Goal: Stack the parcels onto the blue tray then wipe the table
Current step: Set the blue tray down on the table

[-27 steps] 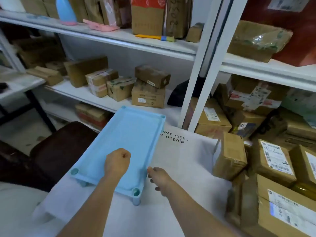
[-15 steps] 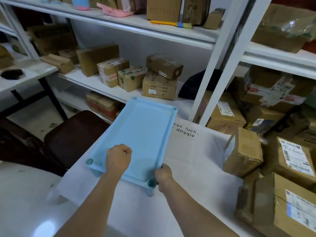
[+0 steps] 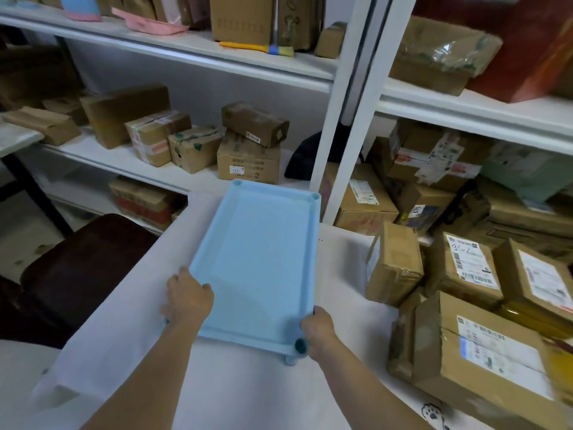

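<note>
A light blue tray (image 3: 260,256) with short legs lies lengthwise on the white-covered table (image 3: 217,383), nothing inside it. My left hand (image 3: 189,301) grips its near left rim, thumb over the edge. My right hand (image 3: 319,328) holds the near right corner beside a dark round leg socket. Several brown cardboard parcels crowd the table's right side: a small one (image 3: 393,263) stands nearest the tray, a large labelled one (image 3: 483,358) sits at the front right, and two labelled ones (image 3: 465,268) lie behind it.
White metal shelving (image 3: 347,119) with many cardboard boxes rises right behind the table; its uprights stand close to the tray's far end. A dark brown chair (image 3: 80,274) stands left of the table. A black-legged side table (image 3: 18,141) is at far left.
The tray has swung from a diagonal to lie straight along the table, further onto it. My left hand shifted to the left rim; my right hand took hold of the near right corner.
</note>
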`<state>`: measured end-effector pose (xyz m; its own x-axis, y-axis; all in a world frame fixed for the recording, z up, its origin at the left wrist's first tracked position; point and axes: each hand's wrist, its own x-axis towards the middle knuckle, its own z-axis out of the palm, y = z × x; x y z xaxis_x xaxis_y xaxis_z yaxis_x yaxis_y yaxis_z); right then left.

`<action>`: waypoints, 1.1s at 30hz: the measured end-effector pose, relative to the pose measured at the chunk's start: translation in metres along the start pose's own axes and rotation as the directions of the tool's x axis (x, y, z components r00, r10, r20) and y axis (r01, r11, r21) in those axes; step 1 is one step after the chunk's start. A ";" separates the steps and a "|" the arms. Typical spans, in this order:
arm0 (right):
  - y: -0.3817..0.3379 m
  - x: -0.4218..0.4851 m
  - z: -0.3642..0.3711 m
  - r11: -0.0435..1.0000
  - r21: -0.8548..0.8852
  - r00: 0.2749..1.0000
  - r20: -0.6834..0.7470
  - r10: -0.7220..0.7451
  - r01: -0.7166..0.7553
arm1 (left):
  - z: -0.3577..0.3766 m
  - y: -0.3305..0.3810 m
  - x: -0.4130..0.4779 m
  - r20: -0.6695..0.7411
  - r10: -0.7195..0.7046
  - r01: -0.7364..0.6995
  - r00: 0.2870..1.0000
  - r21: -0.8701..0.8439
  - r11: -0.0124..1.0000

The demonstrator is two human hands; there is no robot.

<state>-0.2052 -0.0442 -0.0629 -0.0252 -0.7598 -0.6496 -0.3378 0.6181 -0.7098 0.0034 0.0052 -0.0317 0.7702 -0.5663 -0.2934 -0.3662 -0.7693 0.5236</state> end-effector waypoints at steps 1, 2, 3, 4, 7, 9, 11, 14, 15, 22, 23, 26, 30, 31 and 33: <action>0.002 0.001 -0.008 1.000 -0.002 1.000 -0.014 -0.001 0.001 | 0.005 0.002 -0.001 0.036 -0.013 0.014 0.999 -0.036 0.999; 0.004 0.001 -0.017 1.000 0.001 1.000 -0.028 0.002 -0.002 | 0.010 0.004 -0.002 0.068 -0.016 0.020 0.998 -0.059 0.998; 0.005 0.002 -0.026 1.000 0.008 0.999 -0.043 0.008 -0.008 | 0.016 0.008 -0.004 0.093 -0.010 0.017 0.996 -0.072 0.997; 0.008 0.003 -0.033 1.000 0.014 0.998 -0.059 0.014 -0.013 | 0.020 0.012 -0.006 0.108 -0.006 0.014 0.994 -0.080 0.997; 0.017 0.004 -0.054 0.999 0.016 0.994 -0.101 0.034 -0.032 | 0.034 0.027 -0.017 0.126 0.007 0.001 0.992 -0.061 0.998; 0.024 0.005 -0.063 0.998 0.029 0.992 -0.116 0.057 -0.054 | 0.041 0.035 -0.024 0.134 0.022 -0.017 0.991 -0.039 0.999; 0.029 0.007 -0.071 0.997 0.053 0.989 -0.130 0.071 -0.064 | 0.046 0.042 -0.028 0.143 0.039 -0.034 0.989 -0.037 0.999; 0.034 0.006 -0.078 0.994 0.076 0.987 -0.131 0.093 -0.083 | 0.053 0.046 -0.030 0.153 0.041 -0.037 0.987 -0.028 0.999; 0.036 0.005 -0.079 0.992 0.088 0.987 -0.126 0.100 -0.089 | 0.055 0.047 -0.030 0.156 0.039 -0.036 0.987 -0.022 0.999; 0.038 0.005 -0.080 0.989 0.072 0.984 -0.118 0.135 -0.127 | 0.065 0.045 -0.029 0.154 0.033 -0.033 0.988 0.002 0.999; 0.037 0.005 -0.080 0.988 0.066 0.983 -0.117 0.143 -0.136 | 0.065 0.045 -0.030 0.158 0.028 -0.031 0.987 0.011 0.999; 0.035 0.006 -0.080 0.987 0.050 0.980 -0.125 0.156 -0.151 | 0.066 0.047 -0.032 0.155 0.018 -0.024 0.988 0.036 0.999; 0.023 -0.002 -0.083 0.984 0.033 0.973 -0.145 0.181 -0.178 | 0.063 0.058 -0.040 0.122 0.048 -0.059 0.991 0.084 0.995; 0.018 -0.004 -0.085 0.989 0.008 0.974 -0.174 0.145 -0.146 | 0.062 0.064 -0.043 0.100 0.079 -0.088 0.992 0.086 0.992; 0.009 -0.005 -0.092 0.996 -0.084 0.956 -0.294 0.003 -0.029 | 0.063 0.079 -0.046 0.073 0.156 -0.161 0.985 0.078 0.984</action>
<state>-0.2945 -0.0532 -0.0405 -0.3018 -0.7838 -0.5428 -0.4152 0.6206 -0.6652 -0.0942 -0.0481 -0.0268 0.6633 -0.6994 -0.2662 -0.5254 -0.6886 0.4998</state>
